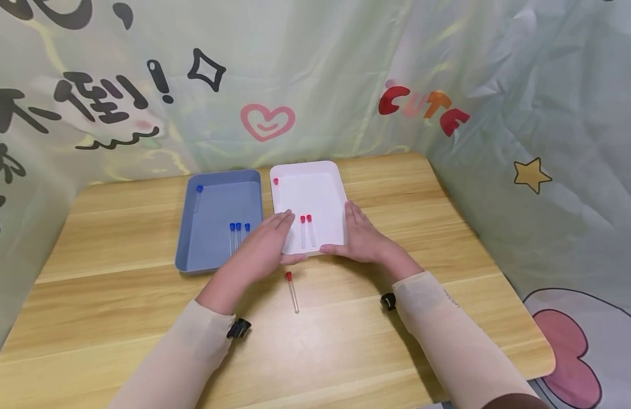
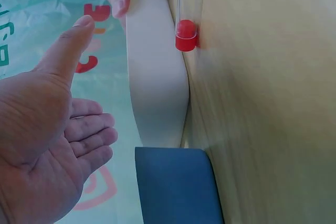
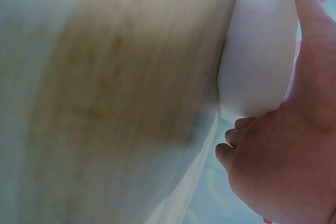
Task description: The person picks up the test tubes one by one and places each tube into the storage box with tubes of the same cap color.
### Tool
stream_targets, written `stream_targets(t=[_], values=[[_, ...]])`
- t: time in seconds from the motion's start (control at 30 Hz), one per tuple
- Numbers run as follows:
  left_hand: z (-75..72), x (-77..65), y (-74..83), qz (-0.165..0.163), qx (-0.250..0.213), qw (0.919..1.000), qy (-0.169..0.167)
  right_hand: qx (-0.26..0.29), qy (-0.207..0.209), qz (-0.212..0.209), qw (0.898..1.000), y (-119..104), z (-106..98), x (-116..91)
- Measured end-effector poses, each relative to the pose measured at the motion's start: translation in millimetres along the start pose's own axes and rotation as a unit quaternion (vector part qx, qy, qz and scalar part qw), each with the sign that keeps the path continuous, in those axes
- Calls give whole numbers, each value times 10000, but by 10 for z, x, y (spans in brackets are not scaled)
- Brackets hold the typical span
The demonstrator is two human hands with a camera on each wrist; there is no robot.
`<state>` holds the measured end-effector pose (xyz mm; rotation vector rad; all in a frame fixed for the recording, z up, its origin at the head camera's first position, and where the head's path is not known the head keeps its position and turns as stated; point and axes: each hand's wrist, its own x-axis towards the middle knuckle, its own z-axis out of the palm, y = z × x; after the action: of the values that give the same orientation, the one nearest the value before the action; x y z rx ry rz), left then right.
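My left hand [image 1: 261, 244] is at the front left corner of the white tray [image 1: 315, 184], its fingers extended and thumb spread. In the left wrist view a gap shows between thumb and tray wall. My right hand [image 1: 364, 238] touches the tray's front right corner, fingers along the right side, thumb at the front rim. Inside lie two red-capped tubes near the front, one of them this clear tube [image 1: 311, 232], and another with a red cap [image 1: 276, 182] at the back left. A red-capped tube [image 1: 293, 294] lies on the table before the tray.
Left of the white tray stands a blue tray [image 1: 220, 204] with several blue-capped tubes [image 1: 232, 238], partly hidden by my left hand. Another blue-capped tube [image 1: 198, 199] lies at its back left. Both stand on a wooden table [image 1: 116, 318] with printed curtains behind and at the sides.
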<state>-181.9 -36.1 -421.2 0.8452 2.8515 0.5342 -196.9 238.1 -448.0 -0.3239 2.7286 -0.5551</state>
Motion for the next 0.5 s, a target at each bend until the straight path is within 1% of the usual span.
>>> stream_targets(t=[0.23,0.5], values=[[-1,-213,-31,-66,-171,9998,30,49,17,-13,10000,-15,-15,-17],[23,-406,-27,-85,-189,9998,79,74,82,-64,9999,-8,-1,-13]])
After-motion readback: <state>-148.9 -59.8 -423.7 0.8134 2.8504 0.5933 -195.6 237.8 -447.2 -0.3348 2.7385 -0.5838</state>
